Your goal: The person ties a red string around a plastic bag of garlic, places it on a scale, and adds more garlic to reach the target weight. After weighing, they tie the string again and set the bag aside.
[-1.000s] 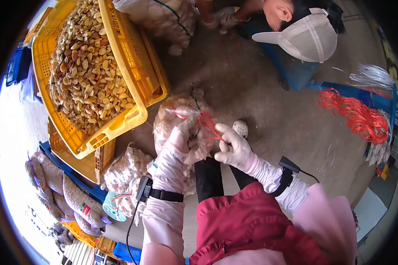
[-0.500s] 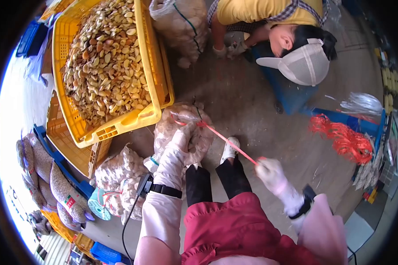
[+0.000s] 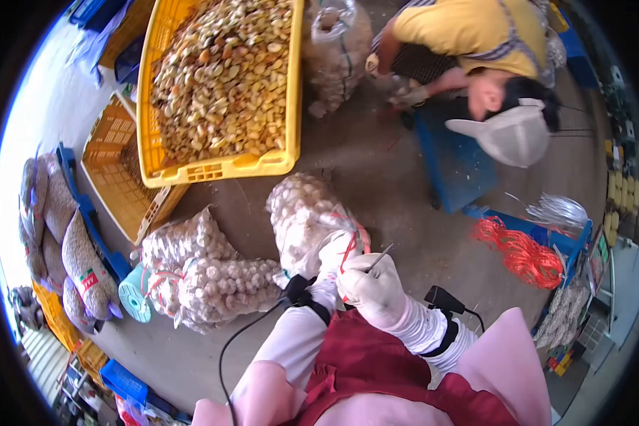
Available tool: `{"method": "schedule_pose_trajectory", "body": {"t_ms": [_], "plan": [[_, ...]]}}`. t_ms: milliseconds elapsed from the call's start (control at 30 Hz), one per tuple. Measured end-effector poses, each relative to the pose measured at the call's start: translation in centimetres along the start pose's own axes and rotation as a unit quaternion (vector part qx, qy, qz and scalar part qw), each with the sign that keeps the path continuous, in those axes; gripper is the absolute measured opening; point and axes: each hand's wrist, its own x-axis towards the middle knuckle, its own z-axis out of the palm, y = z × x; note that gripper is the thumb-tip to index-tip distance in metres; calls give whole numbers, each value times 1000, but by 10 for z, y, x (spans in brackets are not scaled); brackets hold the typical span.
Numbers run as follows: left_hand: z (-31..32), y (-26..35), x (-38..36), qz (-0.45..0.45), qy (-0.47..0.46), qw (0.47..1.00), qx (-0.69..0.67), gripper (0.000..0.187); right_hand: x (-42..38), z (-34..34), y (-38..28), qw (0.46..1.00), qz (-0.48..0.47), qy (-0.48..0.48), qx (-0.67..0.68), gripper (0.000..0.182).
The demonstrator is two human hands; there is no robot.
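Observation:
A mesh bag of garlic [image 3: 302, 216] lies in front of me, its neck toward me. My left hand [image 3: 334, 257] is closed around the gathered neck. Red plastic string [image 3: 349, 245] loops about the neck and runs down to my right hand [image 3: 373, 290], which is closed close beside the left. From the top of that fist sticks a thin, pointed metal tool [image 3: 381, 257]; its handle is hidden in my glove. Both hands wear white gloves.
A yellow crate [image 3: 224, 170] heaped with garlic cloves stands ahead left. More garlic bags [image 3: 224, 287] lie at left, near a teal roll [image 3: 135, 295]. Red strings [image 3: 522, 252] lie on a blue rack at right. A capped person [image 3: 476, 35] bends over ahead, near another bag [image 3: 337, 57].
My right hand has come in from the right to beside my left hand, and the taut string has slackened. The bag is tipped over, neck toward me. The metal tool now shows.

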Motion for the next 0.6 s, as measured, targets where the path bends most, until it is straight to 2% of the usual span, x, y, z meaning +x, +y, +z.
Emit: {"method": "schedule_pose_trajectory", "body": {"t_ms": [33, 100, 167, 200, 233, 267, 300, 333, 367, 400, 433, 467, 500, 533, 567, 600], "plan": [[-6, 3, -9, 28, 33, 997, 57, 41, 1, 0, -2, 994, -39, -45, -88, 26], [-15, 9, -22, 86, 97, 977, 167, 43, 7, -15, -13, 925, -133, -158, -318, 21], [-10, -26, -22, 68, 245, 967, -10, 40, 11, -33, -34, 814, -235, -254, -466, 16], [-7, -44, -22, 78, 318, 940, -97, 39, 12, -47, -47, 794, -231, -243, -507, 11], [-19, -66, -24, 34, 257, 960, -106, 33, 13, -58, -59, 773, -226, -229, -546, 6], [-30, -89, -26, -12, 194, 975, -107, 28, 19, -58, -71, 695, -248, -120, -664, 11], [-67, -85, -40, -53, 16, 963, 262, 27, 27, -57, -79, 594, -265, -8, -760, 21], [-74, -95, -44, -55, 18, 964, 258, 27, 37, -61, -76, 562, -251, 104, -781, 29], [-77, -106, -48, -4, -36, 993, 115, 25, 47, -61, -69, 522, -234, 215, -792, 36], [-76, -116, -53, 48, -89, 994, -33, 27, 56, -57, -58, 556, -290, 194, -755, 39], [-68, -130, -54, 44, -88, 994, -38, 27, 66, -49, -40, 600, -306, 134, -727, 39], [-57, -144, -53, 3, -116, 962, -249, 27, 75, -38, -21, 663, -262, 36, -701, 39], [-44, -158, -56, -89, -174, 839, -508, 27, 89, -39, 16, 682, -289, -70, -668, 36], [-35, -167, -59, -208, -181, 647, -711, 27, 94, -32, 48, 757, -191, -135, -610, 39], [-38, -143, -69, -221, -80, 583, -778, 28, 104, -34, 90, 723, -233, -200, -618, 50], [-31, -135, -70, -213, -44, 531, -819, 30, 110, -31, 119, 728, -216, -262, -595, 60]]}}
